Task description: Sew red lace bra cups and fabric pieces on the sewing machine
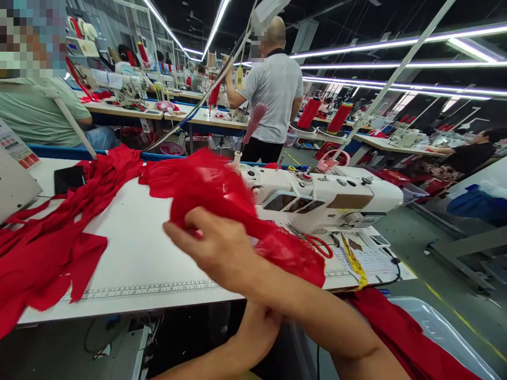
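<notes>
My right hand reaches across from the lower right, its fingers curled into a bunched piece of red fabric held above the white table. The fabric trails down to the right, over the table's front edge. My left forearm comes in from the lower left and passes under my right arm. Only the wrist and heel of my left hand show; its fingers are hidden behind the right forearm. A white sewing machine stands just behind the held fabric.
Loose red fabric pieces cover the table's left side near a black phone. Red-handled scissors and a yellow tape measure lie by the machine. A plastic bin sits lower right. One person stands behind; another sits at left.
</notes>
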A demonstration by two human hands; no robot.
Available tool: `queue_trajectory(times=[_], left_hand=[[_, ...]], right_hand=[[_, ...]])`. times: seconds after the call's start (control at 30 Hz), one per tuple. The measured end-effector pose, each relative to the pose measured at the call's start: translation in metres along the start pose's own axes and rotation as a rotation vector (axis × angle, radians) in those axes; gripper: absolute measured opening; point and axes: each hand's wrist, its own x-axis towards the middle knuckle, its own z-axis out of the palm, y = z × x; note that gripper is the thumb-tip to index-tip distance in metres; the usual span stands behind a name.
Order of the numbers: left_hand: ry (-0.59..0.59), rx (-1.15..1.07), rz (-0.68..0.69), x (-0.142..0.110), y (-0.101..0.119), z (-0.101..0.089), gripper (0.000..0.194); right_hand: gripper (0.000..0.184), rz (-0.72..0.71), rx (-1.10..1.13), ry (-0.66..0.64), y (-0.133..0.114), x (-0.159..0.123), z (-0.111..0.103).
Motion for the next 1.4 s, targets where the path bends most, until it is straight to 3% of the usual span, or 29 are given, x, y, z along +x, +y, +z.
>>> queue_trajectory(times=[0.07, 0.1, 0.17, 0.23, 0.33, 0.43, 0.57, 0.67, 0.77, 0.87, 1.0, 1.13, 1.3, 1.4], left_hand=[[-0.014, 0.059, 0.066, -0.013, -0.008, -0.017, 0.025], [-0.042, 0.113, 0.112, -0.025, -0.014, -0.029, 0.025], [-0.039, 0.278, 0.240, -0.050, -0.025, -0.060, 0.025], [0.167, 0.440, 0.383, -0.066, -0.030, -0.097, 0.027], [0.359, 0.819, 0.550, -0.056, -0.025, -0.151, 0.035], [0.419, 1.218, 0.589, -0.028, -0.018, -0.185, 0.025], [0.385, 1.612, 0.439, -0.028, -0.014, -0.185, 0.039], [0.398, 1.685, 0.348, -0.046, -0.007, -0.173, 0.040], [0.392, 1.480, 0.436, -0.040, 0.002, -0.166, 0.029], [0.238, 1.160, 0.584, -0.013, -0.002, -0.165, 0.048], [0.162, 1.078, 0.525, 0.011, -0.026, -0.175, 0.033], [0.101, 1.081, 0.396, 0.009, -0.038, -0.189, 0.041], [-0.082, 1.116, 0.281, 0.015, -0.013, -0.204, 0.038], [-0.192, 1.140, 0.214, 0.024, 0.002, -0.212, 0.047]], right_hand=[[0.042, -0.110, 0.153, -0.156, -0.007, -0.014, 0.027], [0.047, -0.086, 0.258, -0.178, -0.005, -0.029, 0.036], [0.047, 0.112, 0.447, -0.100, 0.006, -0.069, 0.048], [0.046, 0.290, 0.451, -0.009, 0.024, -0.106, 0.053], [0.046, 0.349, 0.438, -0.043, 0.049, -0.137, 0.057], [0.045, 0.381, 0.439, -0.104, 0.066, -0.145, 0.058], [0.048, 0.395, 0.432, -0.204, 0.076, -0.151, 0.048], [0.049, 0.364, 0.475, -0.255, 0.074, -0.153, 0.039], [0.047, 0.336, 0.528, -0.166, 0.071, -0.144, 0.039], [0.047, 0.262, 0.563, -0.149, 0.073, -0.132, 0.050], [0.044, 0.234, 0.519, -0.368, 0.087, -0.127, 0.062], [0.061, 0.331, 0.490, -0.616, 0.101, -0.125, 0.053], [0.074, 0.397, 0.567, -0.838, 0.110, -0.111, 0.037], [0.080, 0.409, 0.594, -0.908, 0.114, -0.104, 0.032]])
